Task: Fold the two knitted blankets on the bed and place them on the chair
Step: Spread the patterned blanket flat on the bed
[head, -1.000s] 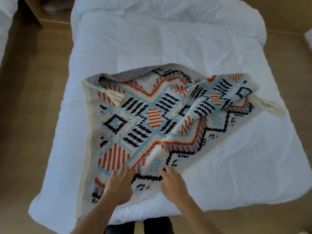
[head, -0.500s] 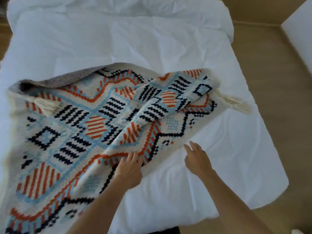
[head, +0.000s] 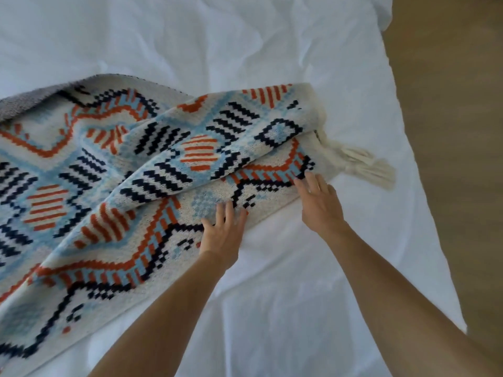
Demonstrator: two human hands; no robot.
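Observation:
A knitted blanket (head: 152,170) with an orange, navy and light-blue pattern on cream lies rumpled across the white bed (head: 299,308), folded over itself with a ridge through its middle. Its grey underside shows at the upper left. A cream tassel (head: 362,164) trails from its right corner. My left hand (head: 224,229) lies flat on the blanket's near edge, fingers spread. My right hand (head: 318,202) rests with spread fingers on the same edge near the tasselled corner. Only one blanket is in view, and no chair.
The white duvet is wrinkled and reaches the top of the view. The bed's right edge drops to a wooden floor (head: 457,131) along the right side.
Both hands have slid rightward along the blanket's near edge toward the tasselled corner. The view has moved closer and to the right. The right hand, off the blanket before, now touches it.

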